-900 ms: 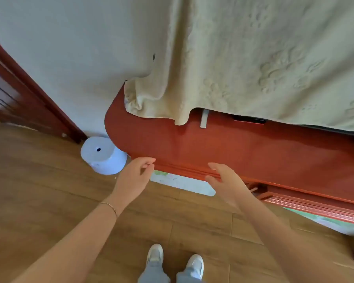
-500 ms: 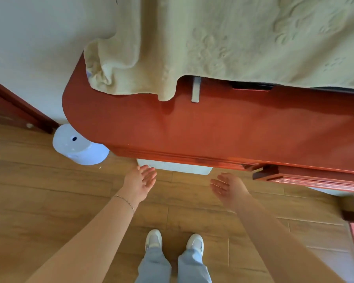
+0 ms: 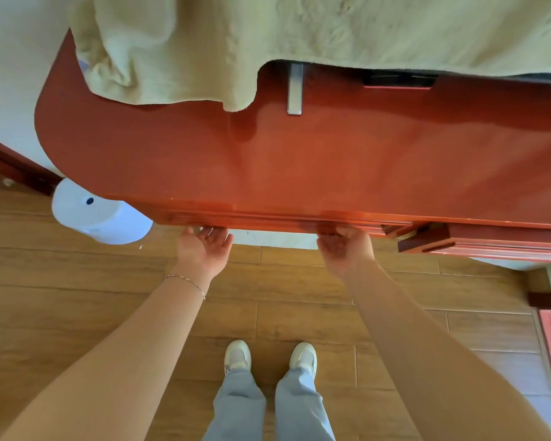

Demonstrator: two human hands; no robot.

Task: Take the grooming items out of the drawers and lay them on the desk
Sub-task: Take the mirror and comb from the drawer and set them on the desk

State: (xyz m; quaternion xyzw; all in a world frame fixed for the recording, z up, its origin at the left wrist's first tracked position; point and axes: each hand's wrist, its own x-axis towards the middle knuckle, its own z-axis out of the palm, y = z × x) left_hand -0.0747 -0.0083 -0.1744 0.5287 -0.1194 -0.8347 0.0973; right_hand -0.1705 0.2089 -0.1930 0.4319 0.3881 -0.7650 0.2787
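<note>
The red-brown wooden desk (image 3: 299,160) fills the upper half of the view, and I look straight down at its top. Under its front edge runs the closed left drawer front (image 3: 268,219). My left hand (image 3: 204,249) is palm up with its fingers hooked under the drawer's lower lip. My right hand (image 3: 344,248) grips the same lip further right, its fingertips hidden beneath the edge. To the right, a second drawer (image 3: 484,241) sticks out a little. No grooming items are in sight.
A beige towel (image 3: 299,33) drapes over the back of the desk. A metal strip (image 3: 295,89) and a dark slot (image 3: 398,80) lie on the desk top. A white bin (image 3: 93,218) stands on the wooden floor at the left. My feet are below.
Both hands rose from hovering over the floor to the drawer's lower edge and took hold of it. My head moved closer and further over the desk.
</note>
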